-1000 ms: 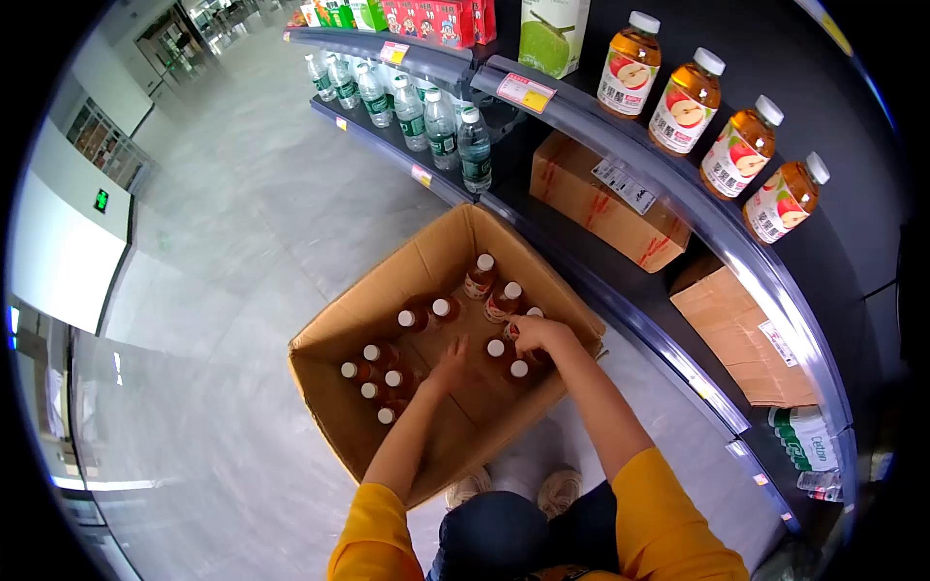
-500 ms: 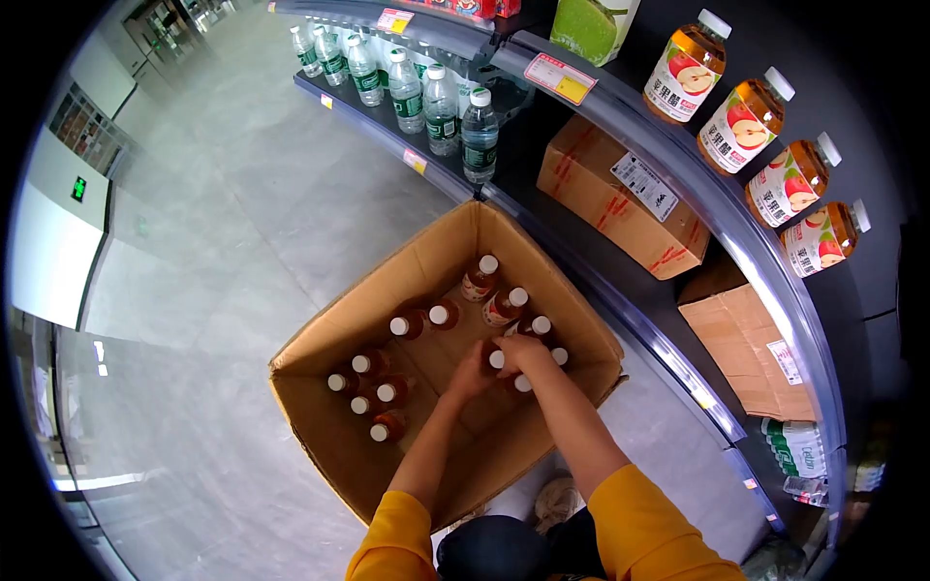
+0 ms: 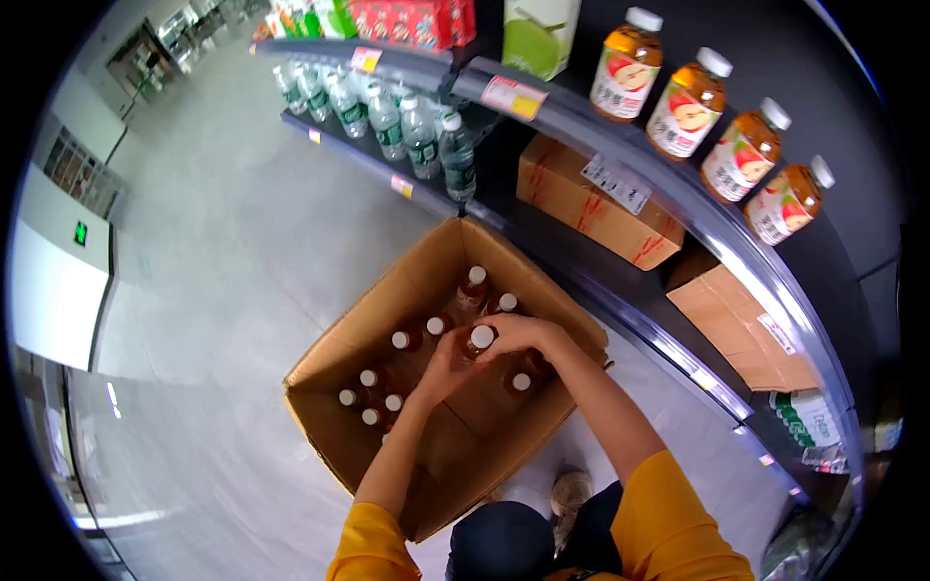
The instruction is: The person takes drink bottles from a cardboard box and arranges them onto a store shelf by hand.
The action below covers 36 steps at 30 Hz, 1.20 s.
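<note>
Here, one bottle (image 3: 481, 339) between two hands (image 3: 449, 364) (image 3: 515, 335).

An open box (image 3: 395, 302) offered passage down to bare cardboard (image 3: 465, 412) between left-side bottles (image 3: 369, 378) and right-side bottles (image 3: 521, 382). The left hand (image 3: 448, 364) and right hand (image 3: 518, 335), around another bottle (image 3: 481, 338), blocked the middle; a lower shelf (image 3: 668, 355) hemmed in the right wall (image 3: 531, 289).

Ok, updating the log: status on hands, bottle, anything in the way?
Left hand, right hand around one bottle, cap up. Seen within the open carton's rim. Other bottles close by.
</note>
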### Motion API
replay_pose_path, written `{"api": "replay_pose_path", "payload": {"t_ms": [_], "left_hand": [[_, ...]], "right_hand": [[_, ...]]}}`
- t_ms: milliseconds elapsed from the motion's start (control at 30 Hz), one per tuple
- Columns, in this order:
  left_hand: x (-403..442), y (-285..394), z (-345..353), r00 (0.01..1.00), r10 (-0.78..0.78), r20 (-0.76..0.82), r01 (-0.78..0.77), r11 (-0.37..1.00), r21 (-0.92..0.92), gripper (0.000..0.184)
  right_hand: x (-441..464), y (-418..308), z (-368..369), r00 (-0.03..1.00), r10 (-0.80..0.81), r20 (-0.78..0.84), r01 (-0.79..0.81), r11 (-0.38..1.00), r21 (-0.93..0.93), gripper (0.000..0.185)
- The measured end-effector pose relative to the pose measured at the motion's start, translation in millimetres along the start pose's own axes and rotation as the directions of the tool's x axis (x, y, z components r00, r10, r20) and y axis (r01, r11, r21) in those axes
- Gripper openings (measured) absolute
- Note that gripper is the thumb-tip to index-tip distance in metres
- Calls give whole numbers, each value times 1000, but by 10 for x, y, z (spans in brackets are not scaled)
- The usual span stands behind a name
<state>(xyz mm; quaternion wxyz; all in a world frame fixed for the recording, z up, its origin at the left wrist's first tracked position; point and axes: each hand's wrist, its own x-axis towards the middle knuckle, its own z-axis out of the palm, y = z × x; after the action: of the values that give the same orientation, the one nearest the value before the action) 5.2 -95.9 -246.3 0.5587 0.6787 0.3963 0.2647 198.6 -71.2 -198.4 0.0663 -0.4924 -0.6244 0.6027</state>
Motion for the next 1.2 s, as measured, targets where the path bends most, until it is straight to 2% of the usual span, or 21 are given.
{"api": "replay_pose_path", "payload": {"t_ms": [33, 67, 133, 167, 233, 300, 367, 433, 467, 533, 567, 600, 667, 700, 767, 800, 833, 933, 1000, 1100, 1200], "left_hand": [[32, 141, -84, 998, 58, 22, -58, 998, -1, 58], [23, 287, -138, 999, 38, 34, -32, 990, -138, 60], [21, 705, -186, 996, 89, 2, -88, 991, -99, 58], [29, 937, -184, 992, 124, -22, -126, 986, -106, 56], [52, 1332, -143, 989, 149, 1, -148, 982, -116, 51], [80, 1742, -19, 973, 187, -135, -216, 944, -249, 45], [114, 2047, 62, 968, 229, -104, -252, 897, -363, 41], [166, 2258, 163, 960, 267, -83, -273, 831, -484, 43], [181, 2377, 233, 954, 294, -66, -288, 827, -484, 43], [195, 2600, 414, 890, 453, -58, -431, 790, -436, 44], [201, 2709, 532, 882, 469, -48, -440, 783, -440, 44], [206, 2821, 669, 874, 482, -53, -454, 775, -440, 45], [219, 3035, 938, 866, 499, -19, -451, 765, -460, 48], [242, 3144, 1091, 858, 513, -16, -459, 755, -468, 48], [277, 3352, 1396, 833, 549, 67, -465, 760, -454, 49], [268, 3484, 1575, 857, 511, 68, -422, 771, -477, 50], [357, 3533, 1716, 820, 558, 127, -424, 742, -519, 51], [491, 3701, 2153, 826, 535, 175, -368, 749, -551, 53], [528, 3817, 2352, 762, 617, 200, -452, 726, -518, 53], [651, 3870, 2519, 739, 653, 166, -536, 719, -443, 52], [767, 3909, 2564, 749, 635, 187, -543, 751, -375, 49]], "right_hand": [[-161, -166, -77, 999, -39, -3, 39, 996, 83, 65], [-284, -287, -156, 997, -77, -30, 80, 992, 98, 64], [-658, -630, -273, 990, -91, -109, 102, 990, 99, 61], [-757, -674, -318, 969, -190, -160, 205, 975, 81, 59], [-1122, -983, -377, 886, -312, -342, 330, 944, -5, 44], [-1309, -1067, -367, 794, -316, -519, 415, 906, 85, 43], [-1717, -1281, -373, 792, -281, -543, 406, 905, 125, 44], [-1969, -1308, -378, 654, -395, -645, 522, 853, 7, 45], [-2129, -1309, -368, 623, -419, -661, 546, 838, -16, 47], [-2481, -1368, -338, 477, -533, -699, 509, 816, -274, 53], [-2624, -1357, -324, 402, -591, -700, 477, 787, -390, 56], [-2753, -1314, -312, 392, -592, -704, 470, 787, -400, 56], [-3014, -1190, -298, 280, -606, -745, 525, 746, -410, 65], [-3172, -1132, -311, 273, -609, -744, 513, 747, -424, 65], [-3476, -1009, -350, 251, -516, -819, 570, 762, -306, 66], [-3628, -933, -383, 177, -540, -822, 498, 770, -399, 67], [-3801, -907, -391, 138, -527, -839, 438, 792, -426, 68], [-4155, -695, -485, 75, -501, -862, 349, 823, -448, 67], [-4331, -613, -528, 51, -476, -878, 316, 842, -438, 66], [-4402, -453, -641, -10, -479, -878, 287, 840, -462, 64], [-4387, -362, -763, -73, -491, -868, 212, 843, -495, 64]]}}
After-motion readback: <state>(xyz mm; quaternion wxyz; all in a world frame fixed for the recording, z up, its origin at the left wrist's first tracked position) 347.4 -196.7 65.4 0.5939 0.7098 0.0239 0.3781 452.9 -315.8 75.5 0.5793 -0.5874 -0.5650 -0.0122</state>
